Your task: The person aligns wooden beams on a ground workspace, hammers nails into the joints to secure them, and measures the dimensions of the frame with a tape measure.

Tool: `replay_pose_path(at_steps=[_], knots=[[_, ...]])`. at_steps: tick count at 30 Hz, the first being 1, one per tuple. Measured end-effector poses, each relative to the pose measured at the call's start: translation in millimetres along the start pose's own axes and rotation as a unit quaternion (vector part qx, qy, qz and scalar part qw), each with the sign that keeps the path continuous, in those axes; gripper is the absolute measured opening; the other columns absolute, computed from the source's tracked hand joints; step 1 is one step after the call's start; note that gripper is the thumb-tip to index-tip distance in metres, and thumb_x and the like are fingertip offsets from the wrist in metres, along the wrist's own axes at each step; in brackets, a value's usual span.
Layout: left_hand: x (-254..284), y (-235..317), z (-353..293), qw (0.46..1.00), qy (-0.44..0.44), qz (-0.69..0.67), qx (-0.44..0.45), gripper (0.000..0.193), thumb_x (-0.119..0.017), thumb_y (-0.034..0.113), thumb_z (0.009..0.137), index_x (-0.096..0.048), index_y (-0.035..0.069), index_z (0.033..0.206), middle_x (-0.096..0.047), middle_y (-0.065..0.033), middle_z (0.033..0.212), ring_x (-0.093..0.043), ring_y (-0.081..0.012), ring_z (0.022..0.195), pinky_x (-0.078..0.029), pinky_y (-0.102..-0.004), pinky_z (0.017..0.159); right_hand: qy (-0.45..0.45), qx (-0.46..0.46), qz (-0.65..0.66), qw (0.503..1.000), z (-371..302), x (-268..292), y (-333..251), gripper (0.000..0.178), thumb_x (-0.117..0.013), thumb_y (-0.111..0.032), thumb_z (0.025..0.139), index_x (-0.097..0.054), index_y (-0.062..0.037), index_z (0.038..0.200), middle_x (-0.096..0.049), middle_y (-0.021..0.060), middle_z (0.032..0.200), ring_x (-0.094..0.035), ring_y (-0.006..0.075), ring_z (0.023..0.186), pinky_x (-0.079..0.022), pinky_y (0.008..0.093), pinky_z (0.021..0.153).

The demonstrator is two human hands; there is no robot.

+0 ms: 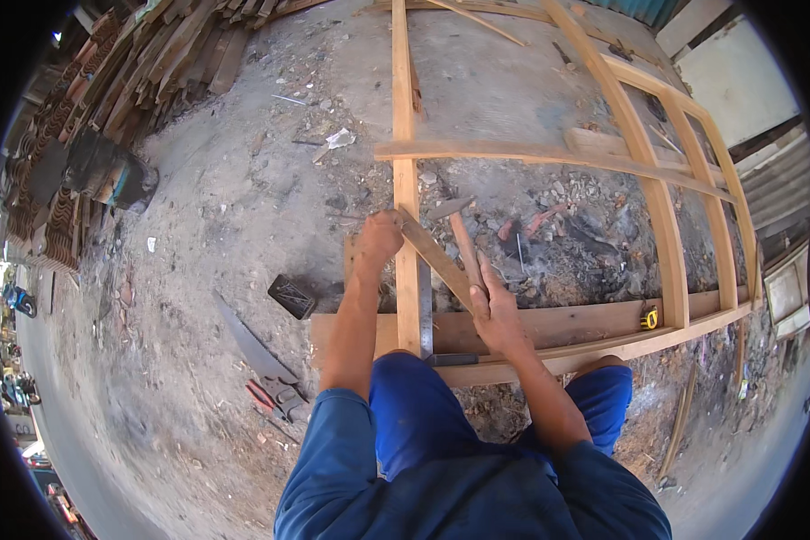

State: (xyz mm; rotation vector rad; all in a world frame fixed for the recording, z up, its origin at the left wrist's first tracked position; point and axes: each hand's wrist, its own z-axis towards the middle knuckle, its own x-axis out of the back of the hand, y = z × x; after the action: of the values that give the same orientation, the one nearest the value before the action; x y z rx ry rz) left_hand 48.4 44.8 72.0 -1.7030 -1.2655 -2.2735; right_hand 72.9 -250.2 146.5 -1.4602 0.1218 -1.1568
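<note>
My right hand (pixel 499 317) is wrapped around the wooden handle of a hammer (pixel 465 247), whose metal head points away from me. A short wooden strip (pixel 441 265) slants across the long beam (pixel 406 193) of a timber frame. My left hand (pixel 380 238) is closed at the strip's upper end, beside the beam; its fingertips are partly hidden. Something thin juts out to the left of that hand, too small to name. The strip's lower end lies by my right hand. A try square (pixel 426 310) rests along the beam near my knees, its dark stock by the near rail (pixel 558 360).
On the ground at left lie a handsaw (pixel 259 346), red-handled pliers (pixel 261 393) and a black tray (pixel 291 295). A yellow tape measure (pixel 649 317) sits on the near plank. Crosspieces (pixel 531 155) span the frame. Stacked timber (pixel 171 63) stands at far left.
</note>
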Motion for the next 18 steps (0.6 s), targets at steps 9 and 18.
replay_pose_path(at_steps=[9, 18], knots=[[2, -15, 28, 0.970, -0.092, 0.219, 0.046, 0.023, -0.060, 0.013, 0.085, -0.074, 0.009, 0.104, -0.073, -0.0190, 0.106, -0.070, -0.0412, 0.099, -0.055, -0.0499, 0.085, -0.082, -0.165, 0.158, 0.970, -46, 23, -6, 0.062, -0.049, -0.011, 0.101, -0.028, -0.0052, 0.158, -0.064, 0.0172, 0.097, -0.057, 0.0185, 0.076, -0.052, 0.0358, 0.076], [12, -9, 16, 0.992, 0.052, 0.100, -0.063, 0.018, -0.059, 0.019, 0.093, -0.070, 0.009, 0.104, -0.072, -0.0158, 0.100, -0.069, -0.0356, 0.090, -0.053, -0.0482, 0.080, -0.077, -0.171, 0.227, 0.956, -44, 36, -8, 0.062, -0.050, -0.014, 0.102, -0.026, -0.0059, 0.159, -0.055, 0.0039, 0.079, -0.049, 0.0094, 0.060, -0.047, 0.0287, 0.057]])
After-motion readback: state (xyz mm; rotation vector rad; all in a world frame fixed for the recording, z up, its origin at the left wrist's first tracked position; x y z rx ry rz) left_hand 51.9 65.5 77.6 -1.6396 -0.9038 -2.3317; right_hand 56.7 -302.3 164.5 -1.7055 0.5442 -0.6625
